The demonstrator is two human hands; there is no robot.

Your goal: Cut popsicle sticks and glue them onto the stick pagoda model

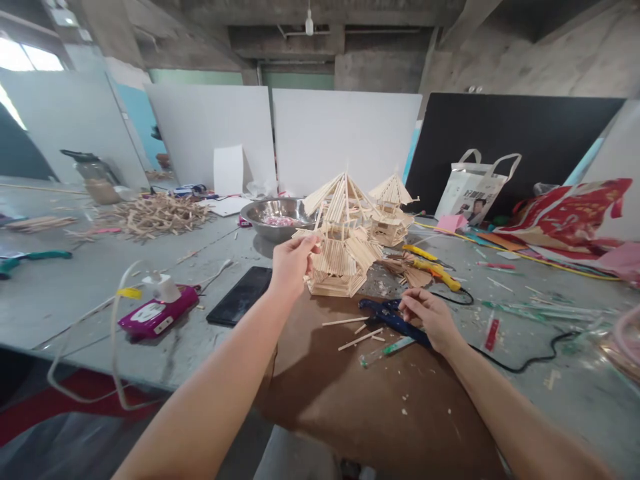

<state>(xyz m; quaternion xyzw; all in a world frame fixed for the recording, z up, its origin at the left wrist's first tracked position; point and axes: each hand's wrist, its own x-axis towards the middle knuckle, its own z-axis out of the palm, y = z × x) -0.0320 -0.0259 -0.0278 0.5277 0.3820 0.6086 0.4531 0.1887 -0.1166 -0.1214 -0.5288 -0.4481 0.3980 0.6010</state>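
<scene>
A pavilion model (340, 257) built of thin wooden sticks, with a pointed upper roof and a wider lower one, stands at the back of a brown board (360, 400). My left hand (296, 261) is closed at the model's left side, its fingertips pinched against the part between the roofs. A dark blue glue gun (395, 320) lies on the board, its cord running right. Directly over its handle end is my right hand (427, 319), fingers curled together; what they pinch, if anything, is hidden. Loose sticks (360, 339) and a green-and-clear strip (385, 350) lie beside the gun.
Behind stands a second stick pavilion (393, 210), beside a steel bowl (277, 230). Yellow-handled tools (437, 270) lie to the right. Leftward are a black phone or tablet (240, 297), a purple power strip (160, 313) and a stick pile (155, 217). A white bag (470, 190) stands behind.
</scene>
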